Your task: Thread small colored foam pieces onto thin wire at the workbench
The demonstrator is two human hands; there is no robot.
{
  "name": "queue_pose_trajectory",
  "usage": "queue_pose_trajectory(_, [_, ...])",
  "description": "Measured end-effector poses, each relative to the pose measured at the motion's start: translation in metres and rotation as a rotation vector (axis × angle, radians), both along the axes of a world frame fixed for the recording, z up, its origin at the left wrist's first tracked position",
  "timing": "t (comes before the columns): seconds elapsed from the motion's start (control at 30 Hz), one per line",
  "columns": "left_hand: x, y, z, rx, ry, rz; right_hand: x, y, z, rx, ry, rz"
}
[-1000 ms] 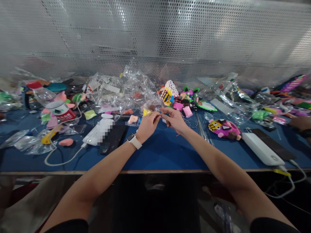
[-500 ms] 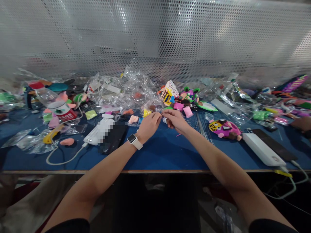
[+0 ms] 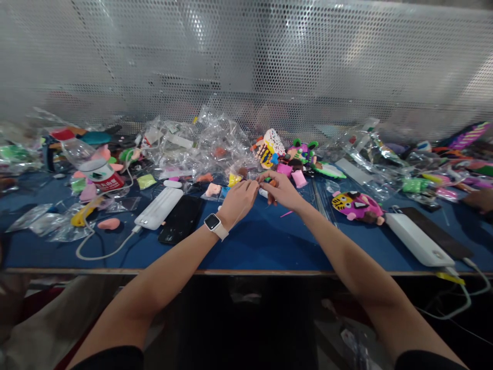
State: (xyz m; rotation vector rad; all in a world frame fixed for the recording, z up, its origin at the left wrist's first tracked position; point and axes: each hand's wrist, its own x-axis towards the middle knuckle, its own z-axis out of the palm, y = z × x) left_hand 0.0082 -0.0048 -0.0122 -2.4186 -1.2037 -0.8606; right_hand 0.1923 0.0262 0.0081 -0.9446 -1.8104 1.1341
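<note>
Fingertips of the left hand and right hand meet over the blue table, can't tell if they're pinching anything. Small white piece peeks out right by the right fingers, yellow lump just beyond the left.

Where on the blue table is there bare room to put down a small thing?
The largest bare patch of the blue table lies between the forearms, nearer than the left hand and right hand. A smaller one lies between the right forearm, pink-and-yellow toy and white power bank. Plastic bags crowd the back.
</note>
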Motion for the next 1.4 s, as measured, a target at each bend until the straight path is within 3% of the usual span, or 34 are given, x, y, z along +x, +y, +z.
queue_pose_trajectory(0.3, [0.001,-0.004,0.002,0.005,0.097,0.014,0.012,0.003,0.002,0.089,-0.067,0.131])
queue_pose_trajectory(0.63, [0.000,-0.004,0.004,-0.004,0.115,0.015,0.013,0.006,-0.003,0.103,-0.079,0.105])
queue_pose_trajectory(0.8, [0.001,-0.006,0.004,0.009,0.152,0.018,0.013,0.007,-0.002,0.240,-0.099,0.108])
queue_pose_trajectory(0.93, [0.002,-0.006,0.003,0.003,0.118,0.010,0.014,0.011,-0.005,0.333,-0.111,0.101])
queue_pose_trajectory(1.2, [0.003,-0.003,0.001,-0.124,-0.027,0.060,0.013,0.016,-0.013,0.328,-0.056,0.156])
queue_pose_trajectory(1.4, [0.004,-0.001,-0.002,-0.220,-0.229,0.046,0.009,0.014,-0.015,0.581,-0.122,0.009])
